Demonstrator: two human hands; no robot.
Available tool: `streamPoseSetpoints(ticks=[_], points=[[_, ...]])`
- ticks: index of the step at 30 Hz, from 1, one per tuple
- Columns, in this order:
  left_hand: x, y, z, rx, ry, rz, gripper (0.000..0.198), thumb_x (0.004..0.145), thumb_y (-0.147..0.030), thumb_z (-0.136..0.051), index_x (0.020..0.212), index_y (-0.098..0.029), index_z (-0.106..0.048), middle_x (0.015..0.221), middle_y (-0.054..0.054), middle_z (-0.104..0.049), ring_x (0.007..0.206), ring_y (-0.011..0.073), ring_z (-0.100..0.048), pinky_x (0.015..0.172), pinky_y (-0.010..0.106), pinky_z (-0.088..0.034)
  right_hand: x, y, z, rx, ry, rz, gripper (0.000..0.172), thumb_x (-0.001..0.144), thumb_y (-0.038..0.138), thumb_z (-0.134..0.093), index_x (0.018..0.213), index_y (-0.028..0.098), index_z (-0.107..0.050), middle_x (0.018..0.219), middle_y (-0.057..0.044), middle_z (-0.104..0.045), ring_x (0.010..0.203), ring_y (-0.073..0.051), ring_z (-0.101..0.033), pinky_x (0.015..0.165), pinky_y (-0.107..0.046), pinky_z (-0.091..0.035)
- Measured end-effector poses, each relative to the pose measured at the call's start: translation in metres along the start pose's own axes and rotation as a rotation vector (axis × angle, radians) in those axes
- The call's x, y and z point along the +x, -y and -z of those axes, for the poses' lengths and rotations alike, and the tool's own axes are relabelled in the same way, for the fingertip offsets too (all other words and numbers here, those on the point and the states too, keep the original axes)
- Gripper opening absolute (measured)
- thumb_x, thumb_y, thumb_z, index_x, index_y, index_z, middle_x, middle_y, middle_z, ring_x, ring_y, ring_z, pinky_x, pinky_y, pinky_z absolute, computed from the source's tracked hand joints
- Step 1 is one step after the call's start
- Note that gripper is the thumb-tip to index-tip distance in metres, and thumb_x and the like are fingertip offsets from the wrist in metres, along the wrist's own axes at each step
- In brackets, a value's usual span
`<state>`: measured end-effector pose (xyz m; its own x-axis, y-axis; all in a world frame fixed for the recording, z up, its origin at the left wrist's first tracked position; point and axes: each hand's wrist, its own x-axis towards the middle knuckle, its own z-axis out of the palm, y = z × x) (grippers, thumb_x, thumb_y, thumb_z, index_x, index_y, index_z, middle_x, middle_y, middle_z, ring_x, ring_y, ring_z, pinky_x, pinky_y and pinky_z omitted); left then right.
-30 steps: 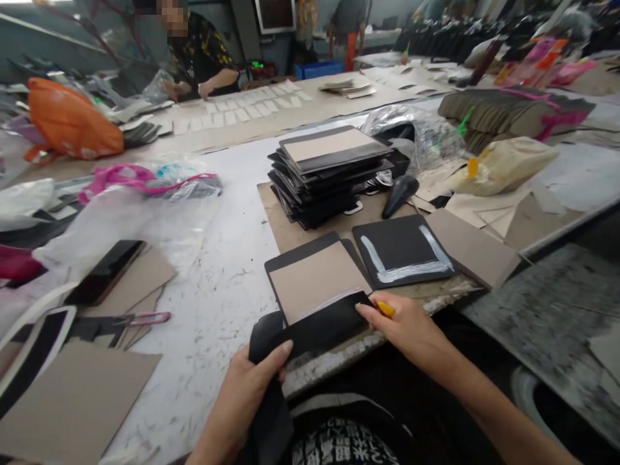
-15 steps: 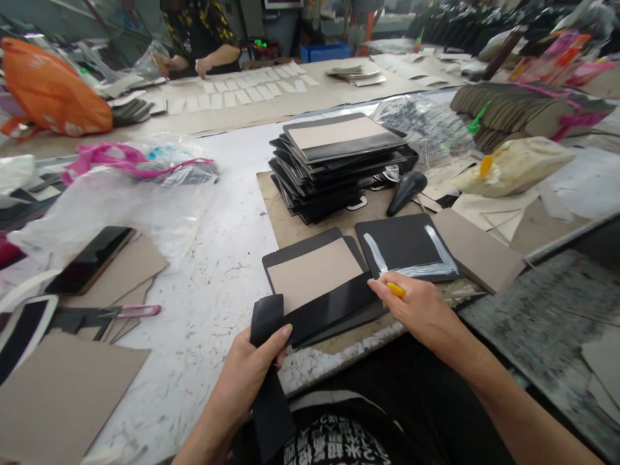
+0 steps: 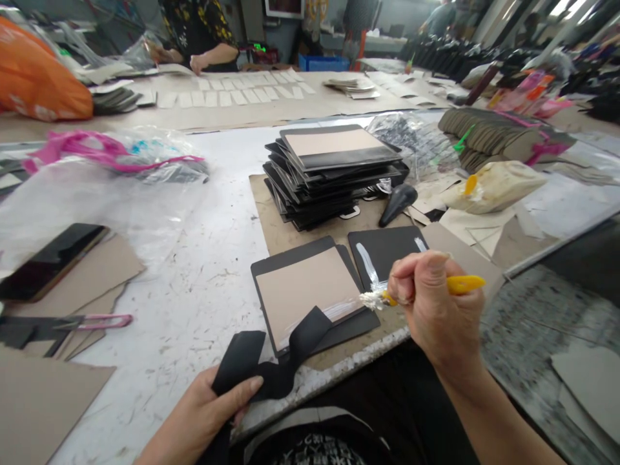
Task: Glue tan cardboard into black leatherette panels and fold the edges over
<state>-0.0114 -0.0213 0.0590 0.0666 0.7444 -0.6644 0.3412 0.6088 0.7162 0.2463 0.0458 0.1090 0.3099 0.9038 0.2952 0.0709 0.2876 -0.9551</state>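
Note:
My right hand [image 3: 436,303] is closed round a yellow-handled glue brush [image 3: 465,284]. White glue covers its bristles, which touch the lower right edge of a beige panel with a black border [image 3: 305,284]. A pale streak of glue runs along that panel's lower edge. My left hand [image 3: 223,400] grips a black strip [image 3: 310,332] between thumb and fingers; its free end curls up over the panel's lower left part. Beside the panel lies a black board [image 3: 387,252] with white glue bands, partly hidden behind my right hand.
A stack of black-edged panels [image 3: 334,174] stands behind the work, with a dark cone-shaped tool [image 3: 398,203] beside it. A yellowish glue container [image 3: 508,184] lies to the right. At left are a phone [image 3: 53,258] and pink-handled snips [image 3: 106,321]. Across the table, another person's hands [image 3: 203,61] are at work.
The black strip has come off the panel's lower edge and is drawn toward me in my left hand. My right hand has turned, bringing the brush's glue-covered bristles onto the panel, where a glue streak now shows.

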Motion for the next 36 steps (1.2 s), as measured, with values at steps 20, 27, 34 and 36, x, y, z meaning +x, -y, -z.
streamPoseSetpoints(ticks=[20, 27, 34, 36], points=[[-0.003, 0.002, -0.003, -0.159, 0.27, -0.052, 0.033, 0.066, -0.049, -0.064, 0.058, -0.019, -0.054, 0.047, -0.005, -0.041, 0.046, 0.0107, -0.035, 0.046, 0.023, -0.027, 0.003, -0.009, -0.028, 0.227, -0.065, -0.189, 0.039, 0.086, 0.053, -0.047, 0.064, 0.02, -0.048, 0.044, 0.008, -0.033, 0.038, -0.007, -0.032, 0.039, -0.021, -0.028], [-0.017, -0.023, -0.002, -0.115, 0.321, -0.106, 0.029, 0.071, -0.045, -0.063, 0.071, -0.016, -0.062, 0.053, -0.004, -0.039, 0.051, 0.0104, -0.034, 0.049, 0.022, -0.027, -0.013, 0.023, 0.005, -0.356, 0.558, -0.205, 0.022, 0.085, 0.04, -0.054, 0.085, 0.023, -0.067, 0.061, 0.003, -0.05, 0.053, -0.01, -0.045, 0.051, -0.022, -0.039], [-0.03, -0.047, -0.007, -0.106, 0.359, -0.142, 0.027, 0.066, -0.043, -0.066, 0.06, -0.018, -0.059, 0.05, -0.003, -0.042, 0.047, 0.0108, -0.034, 0.045, 0.023, -0.027, -0.034, 0.024, 0.006, -0.555, 1.108, -0.26, 0.007, 0.075, 0.027, -0.068, 0.073, 0.021, -0.066, 0.076, 0.002, -0.052, 0.075, -0.011, -0.053, 0.067, -0.02, -0.04], [-0.028, -0.04, -0.008, -0.126, 0.286, -0.094, 0.035, 0.065, -0.048, -0.066, 0.053, -0.018, -0.053, 0.047, -0.003, -0.041, 0.045, 0.0106, -0.034, 0.044, 0.023, -0.026, -0.033, 0.015, 0.018, -0.617, 1.076, -0.274, 0.012, 0.078, 0.025, -0.063, 0.068, 0.02, -0.06, 0.076, 0.002, -0.051, 0.074, -0.011, -0.052, 0.067, -0.021, -0.039]])
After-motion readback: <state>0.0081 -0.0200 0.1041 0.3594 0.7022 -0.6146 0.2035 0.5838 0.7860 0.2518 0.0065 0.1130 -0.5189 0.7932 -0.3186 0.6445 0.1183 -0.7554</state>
